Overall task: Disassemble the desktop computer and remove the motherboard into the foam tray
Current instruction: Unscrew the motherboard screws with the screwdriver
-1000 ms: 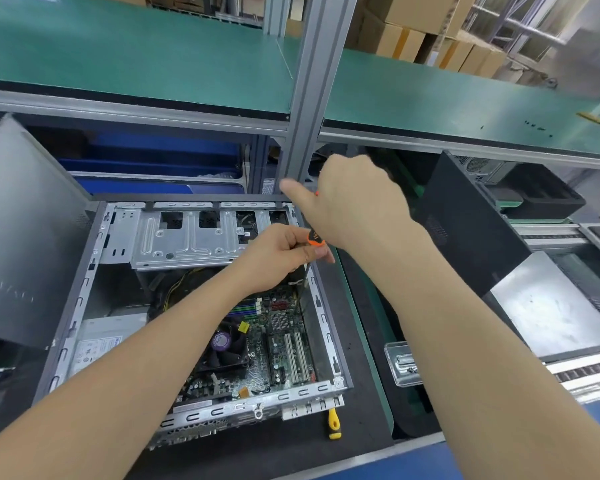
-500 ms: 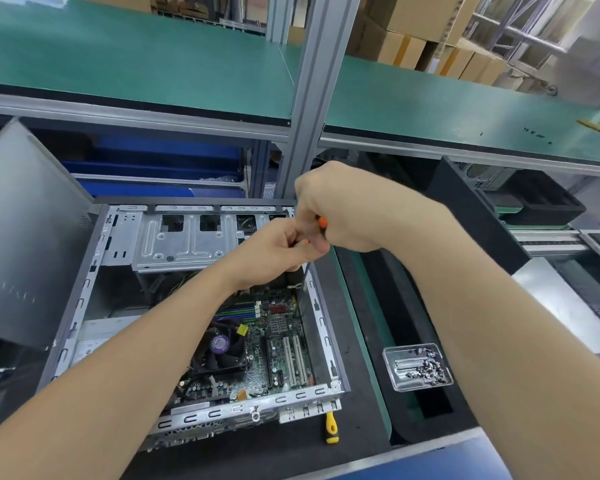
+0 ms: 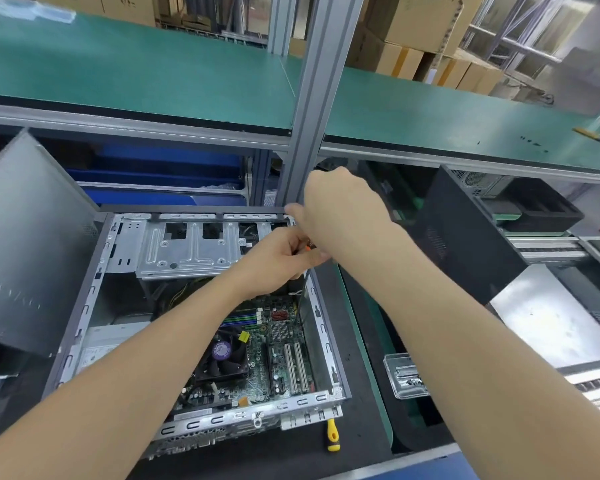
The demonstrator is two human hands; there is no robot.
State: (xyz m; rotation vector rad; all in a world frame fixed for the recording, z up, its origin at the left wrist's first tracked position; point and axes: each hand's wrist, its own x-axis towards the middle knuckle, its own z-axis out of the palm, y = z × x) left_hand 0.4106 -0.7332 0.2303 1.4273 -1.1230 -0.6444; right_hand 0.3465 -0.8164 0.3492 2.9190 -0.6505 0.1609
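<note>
Motherboard (image 3: 274, 344) seated flat in open case (image 3: 323, 327), long side along right wall, below both hands and nearer the body.

Hands close together at case's far right corner:
- Left hand (image 3: 278, 261) curled round orange-handled screwdriver (image 3: 307, 246).
- Right hand (image 3: 340, 209) just above it, grip hidden.

Left hand judged nearer board. Drive cage (image 3: 187, 244) and fan (image 3: 222, 358) judged in way of lift-out. Screw box (image 3: 400, 375) and yellow screwdriver (image 3: 332, 434) lying on worktop (image 3: 357, 341).

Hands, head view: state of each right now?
Left hand: grips the orange-handled tool.
Right hand: fingers hidden behind its back; cannot tell.
</note>
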